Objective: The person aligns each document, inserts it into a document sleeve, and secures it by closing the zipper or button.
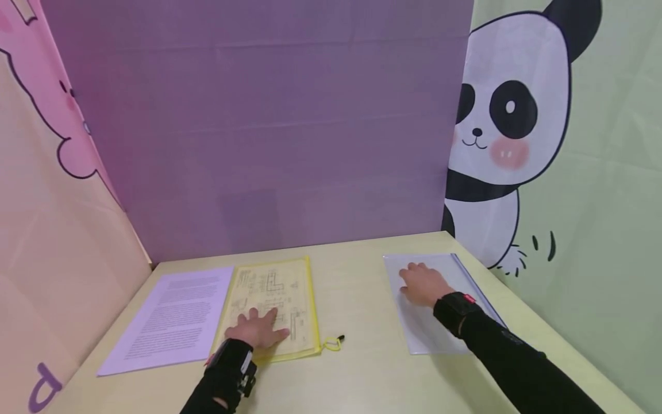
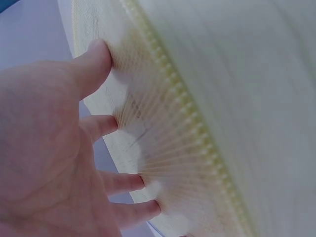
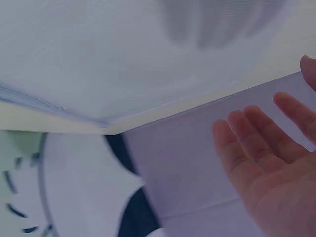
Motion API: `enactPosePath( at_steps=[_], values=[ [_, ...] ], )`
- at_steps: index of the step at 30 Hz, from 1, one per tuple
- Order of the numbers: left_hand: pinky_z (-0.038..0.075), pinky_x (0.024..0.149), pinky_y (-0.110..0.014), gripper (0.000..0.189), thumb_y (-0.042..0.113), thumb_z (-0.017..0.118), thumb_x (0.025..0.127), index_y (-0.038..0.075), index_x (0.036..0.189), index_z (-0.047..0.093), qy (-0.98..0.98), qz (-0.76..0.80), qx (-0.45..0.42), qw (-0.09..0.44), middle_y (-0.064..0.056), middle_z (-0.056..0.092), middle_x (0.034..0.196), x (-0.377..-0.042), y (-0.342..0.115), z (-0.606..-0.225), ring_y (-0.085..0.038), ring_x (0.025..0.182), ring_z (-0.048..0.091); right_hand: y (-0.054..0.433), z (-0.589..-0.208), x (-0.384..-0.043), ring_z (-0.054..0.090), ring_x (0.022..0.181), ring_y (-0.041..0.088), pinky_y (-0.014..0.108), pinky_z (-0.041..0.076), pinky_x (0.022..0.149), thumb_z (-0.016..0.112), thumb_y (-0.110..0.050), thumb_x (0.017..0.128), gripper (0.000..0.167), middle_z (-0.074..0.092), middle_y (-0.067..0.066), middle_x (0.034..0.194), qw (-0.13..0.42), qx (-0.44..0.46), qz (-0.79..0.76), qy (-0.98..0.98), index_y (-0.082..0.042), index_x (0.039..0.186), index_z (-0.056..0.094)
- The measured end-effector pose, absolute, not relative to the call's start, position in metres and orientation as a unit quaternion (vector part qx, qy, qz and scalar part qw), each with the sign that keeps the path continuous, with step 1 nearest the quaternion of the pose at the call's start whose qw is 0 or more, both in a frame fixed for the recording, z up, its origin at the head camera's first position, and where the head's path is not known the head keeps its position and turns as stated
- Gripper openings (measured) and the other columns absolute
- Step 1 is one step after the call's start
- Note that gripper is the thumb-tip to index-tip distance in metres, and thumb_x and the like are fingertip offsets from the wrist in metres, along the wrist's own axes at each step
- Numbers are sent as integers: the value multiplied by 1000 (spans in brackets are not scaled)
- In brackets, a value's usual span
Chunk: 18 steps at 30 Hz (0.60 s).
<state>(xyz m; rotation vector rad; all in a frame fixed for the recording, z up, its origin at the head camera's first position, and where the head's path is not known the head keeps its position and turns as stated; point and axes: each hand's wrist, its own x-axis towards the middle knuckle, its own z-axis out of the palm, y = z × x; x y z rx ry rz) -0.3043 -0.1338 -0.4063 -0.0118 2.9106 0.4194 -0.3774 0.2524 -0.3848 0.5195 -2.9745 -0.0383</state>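
Note:
A yellow zip pouch [image 1: 258, 276] with a drawing sheet inside lies on the table, its zipper along the right edge and a yellow pull loop [image 1: 333, 343] at the lower right corner. My left hand [image 1: 257, 329] rests on the pouch with spread fingers; in the left wrist view the fingertips [image 2: 150, 210] touch its mesh surface. On the right lies a clear whitish zip pouch [image 1: 419, 333] with a bluish zipper edge. Above that pouch is my right hand [image 1: 425, 284], fingers extended and holding nothing; the right wrist view shows its shadow on the pouch and a gap between them.
A printed sheet of paper [image 1: 176, 316] lies left of the yellow pouch, against or slightly under its edge. The pale wooden table [image 1: 357, 299] ends at a purple partition [image 1: 258, 144]. Fabric walls stand at both sides, the right one with a panda picture [image 1: 517, 155].

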Motion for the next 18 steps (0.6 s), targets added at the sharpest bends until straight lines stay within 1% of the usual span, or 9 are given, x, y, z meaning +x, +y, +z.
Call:
enactPosePath(
  at_steps=[3,7,10,13,15,18],
  values=[
    [35,95,-79,74,58,60,95,15,153,46,985,139,-5,100,-34,34,153,-305,-135,-407,-60,138,30,285,-389,-382,60,91,37,55,54,77,70,-18,94,26,62,17,99,55,140,-13,-989,1,111,67],
    [34,96,-79,73,58,58,96,16,154,44,986,132,-7,102,-33,32,154,-305,-136,-408,-60,139,28,326,-396,-385,60,88,41,58,54,73,69,-17,93,22,62,20,94,52,92,-11,-994,2,104,65],
    [35,96,-78,73,58,58,97,16,155,44,986,132,-7,103,-33,32,155,-306,-136,-409,-59,139,29,350,-400,-385,60,83,42,58,53,69,69,-18,92,22,61,21,89,47,49,-4,-998,3,97,63],
    [35,96,-78,75,60,59,95,16,154,44,986,132,-5,105,-33,33,154,-307,-136,-409,-60,139,29,368,-404,-384,59,73,37,53,52,64,67,-18,92,22,60,18,80,29,7,22,-999,4,90,62],
    [36,95,-78,75,60,60,95,16,153,46,986,133,-2,102,-34,35,152,-307,-137,-409,-60,137,31,378,-407,-382,56,67,33,48,50,60,63,-18,91,21,58,14,74,11,-14,47,-999,2,82,60],
    [36,95,-78,74,59,60,95,16,153,46,986,133,-2,101,-34,36,151,-308,-137,-409,-60,137,31,386,-409,-378,53,64,29,43,47,59,57,-18,88,21,56,12,71,-26,-38,86,-995,-2,75,58]
  ],
)
